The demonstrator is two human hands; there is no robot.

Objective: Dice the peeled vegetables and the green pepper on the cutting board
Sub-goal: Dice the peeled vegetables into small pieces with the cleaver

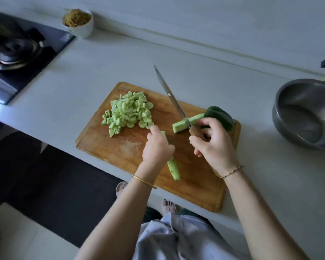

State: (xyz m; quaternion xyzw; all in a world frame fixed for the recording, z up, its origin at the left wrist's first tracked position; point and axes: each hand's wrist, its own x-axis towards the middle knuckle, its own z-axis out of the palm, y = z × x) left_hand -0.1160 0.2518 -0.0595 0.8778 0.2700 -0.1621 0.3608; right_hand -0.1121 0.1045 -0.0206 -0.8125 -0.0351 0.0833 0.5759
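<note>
Left hand grips a peeled strip at mid board, lining it up (my guess). Right hand pinches the knife, ready. Dice heaped clear at far-left corner; pepper waits at far-right corner.

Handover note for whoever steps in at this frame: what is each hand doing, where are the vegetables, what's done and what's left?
Left hand: grips a peeled strip lying on the board, forefinger at the diced pile.
Right hand: holds the knife by its handle, with the blade crossing the second strip.
The pepper sits at the board's right end, behind the second strip, and looks uncut.
Done: one pile diced, on the board's far left.
Left: both strips, then the pepper.
</note>
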